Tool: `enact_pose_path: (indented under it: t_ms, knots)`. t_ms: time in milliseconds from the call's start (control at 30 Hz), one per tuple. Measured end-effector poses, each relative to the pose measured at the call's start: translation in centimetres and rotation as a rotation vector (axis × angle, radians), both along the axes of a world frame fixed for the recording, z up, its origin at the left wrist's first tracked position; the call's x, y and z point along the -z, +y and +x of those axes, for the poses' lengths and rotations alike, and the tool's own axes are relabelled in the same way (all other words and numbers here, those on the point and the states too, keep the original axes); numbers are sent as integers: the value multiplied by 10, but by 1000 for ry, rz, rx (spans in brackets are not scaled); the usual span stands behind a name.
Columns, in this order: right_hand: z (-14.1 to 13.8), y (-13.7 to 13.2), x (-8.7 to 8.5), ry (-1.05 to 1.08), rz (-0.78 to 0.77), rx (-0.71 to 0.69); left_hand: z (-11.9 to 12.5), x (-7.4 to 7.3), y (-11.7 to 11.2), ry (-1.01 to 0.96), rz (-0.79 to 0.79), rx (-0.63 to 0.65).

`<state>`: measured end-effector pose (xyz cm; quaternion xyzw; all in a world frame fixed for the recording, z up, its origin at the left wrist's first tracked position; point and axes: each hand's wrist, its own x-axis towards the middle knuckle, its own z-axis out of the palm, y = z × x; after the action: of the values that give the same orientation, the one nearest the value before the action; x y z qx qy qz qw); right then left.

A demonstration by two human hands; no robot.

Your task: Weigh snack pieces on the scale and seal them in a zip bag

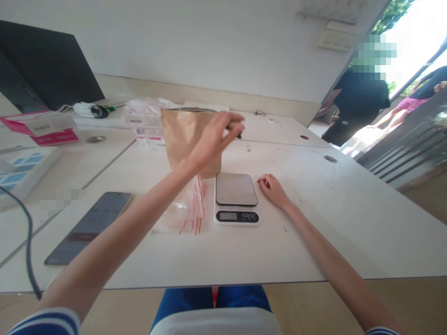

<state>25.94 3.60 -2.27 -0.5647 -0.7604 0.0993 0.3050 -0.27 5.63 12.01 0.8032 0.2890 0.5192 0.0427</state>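
My left hand (219,132) is raised in front of the upper right side of a brown paper bag (185,135), its fingers closed. A small dark bit shows at its fingertips, too little to name. The bag stands upright with its top open; its contents are hidden. Before it sits a white digital kitchen scale (237,197) with a bare pan; its display is unreadable. To the right of the scale my right hand (274,190) rests on the table, fingers curled inward, and what they hold, if anything, is hidden. Clear zip bags with red seals (190,209) lie left of the scale.
A phone (91,228) lies at the left, partly under my left forearm. Behind it are a white tray with blue packets (24,167), pink boxes (52,130), clear plastic boxes (145,121) and a black monitor (49,70). Two people (363,102) are beyond the table at right.
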Motion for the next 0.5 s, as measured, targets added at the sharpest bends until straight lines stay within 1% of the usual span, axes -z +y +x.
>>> enact_pose_path:
  t_ms: [33,100,133,167,200,233,300,367,433,500]
  knots:
    - [0,0,1,2,1,3,7,16,-3,92,-54,95]
    - [1,0,1,6,3,7,18,49,-6,230,-227,274]
    - [1,0,2,7,5,9,21,63,-5,286,-311,333]
    - [1,0,2,8,6,8,22,75,-4,329,-360,373]
    - [2,1,2,9,8,7,21,84,-3,334,-391,389]
    - [2,1,3,11,9,5,18,90,-2,347,-405,398]
    - [2,1,3,15,9,0,11,94,0,399,-409,403]
    - [2,2,3,20,9,-2,3,91,-1,458,-410,403]
    - [3,2,3,25,9,-2,-2,83,-5,485,-384,394]
    - [3,1,3,26,10,-1,-5,71,-9,481,-282,358]
